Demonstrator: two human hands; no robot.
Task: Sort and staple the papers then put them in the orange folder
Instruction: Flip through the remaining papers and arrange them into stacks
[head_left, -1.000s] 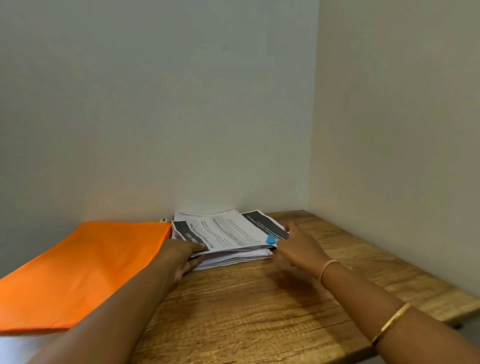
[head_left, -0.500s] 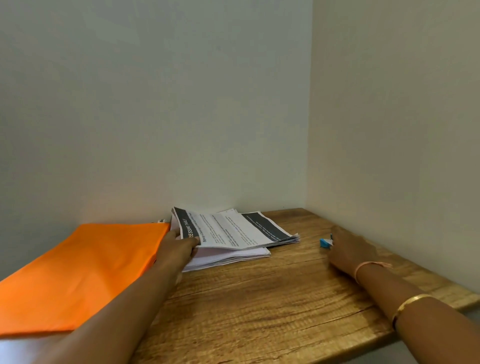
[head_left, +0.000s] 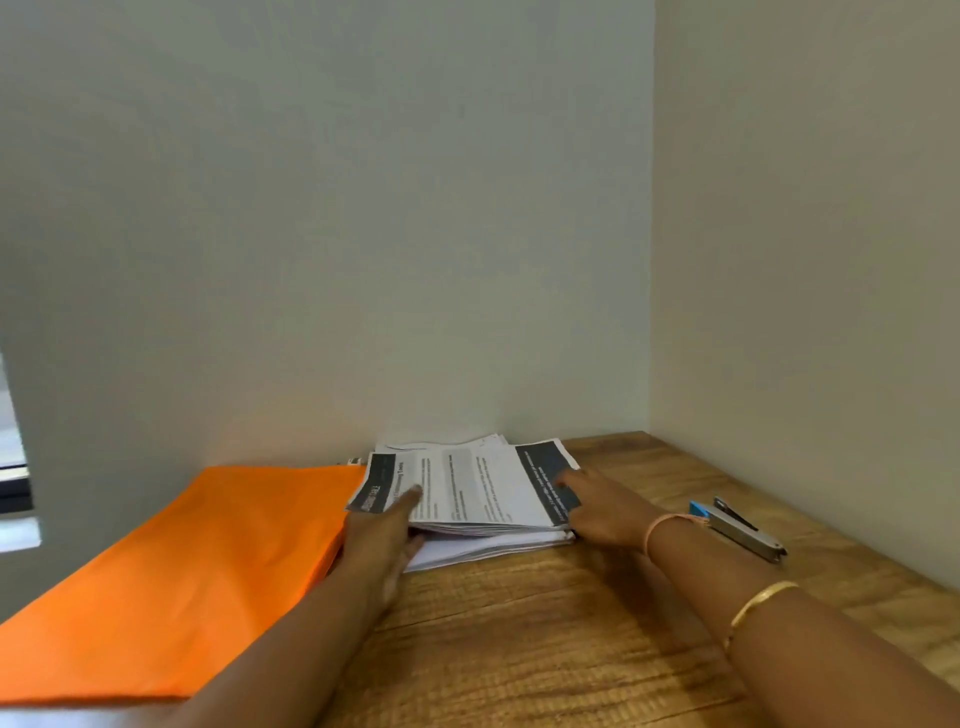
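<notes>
Sorting looked to be the step in hand: the papers (head_left: 470, 488) lay stacked on the table (head_left: 545, 654) just beside the orange folder (head_left: 208, 561), left hand (head_left: 382, 538) pinching the top sheaf's edge, right hand (head_left: 610, 514) on the opposite edge, its grip unclear. Next, I judged, both must lift that sheaf evenly.

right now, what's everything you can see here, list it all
orange folder: one, orange, flat on the table's left
papers: one loose stack, white with dark bands, right of the folder
stapler: one, silver with blue end, right of the papers
table: one, brown wood, under everything
walls: two, pale, meeting behind the table
window: part of one, far left edge
wrist thread: one, pinkish, right wrist
bangle: one, gold, right forearm
left hand: pinches the papers' left edge, thumb on top
right hand: fingers rest on the papers' right edge
</notes>
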